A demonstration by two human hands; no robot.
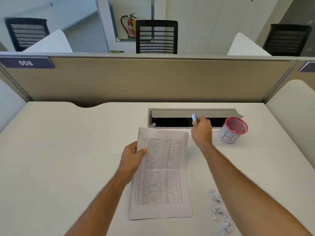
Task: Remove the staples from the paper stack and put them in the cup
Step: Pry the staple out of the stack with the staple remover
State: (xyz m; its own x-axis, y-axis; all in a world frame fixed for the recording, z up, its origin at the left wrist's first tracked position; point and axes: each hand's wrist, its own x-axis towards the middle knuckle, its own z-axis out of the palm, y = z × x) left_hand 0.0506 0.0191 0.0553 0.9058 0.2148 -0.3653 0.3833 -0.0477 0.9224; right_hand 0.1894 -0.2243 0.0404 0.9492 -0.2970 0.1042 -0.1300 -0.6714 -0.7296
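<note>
A paper stack (pixel 162 176) printed with a table lies on the white desk (pixel 68 150), its upper half lifted and bent. My left hand (pixel 132 156) grips the stack's left edge, thumb on top. My right hand (pixel 202 131) hovers beyond the stack's top right corner, closed around a small silvery metal tool (pixel 194 117) that sticks up from the fingers. To the right of that hand stands the cup (pixel 232 130), a red mesh holder wrapped in white paper marked "B". No staples are visible from here.
An open cable hatch (pixel 194 118) is set into the desk behind my right hand. Torn paper scraps (pixel 219 213) lie at the near right. A beige partition (pixel 153 79) closes the desk's far side, with office chairs beyond it.
</note>
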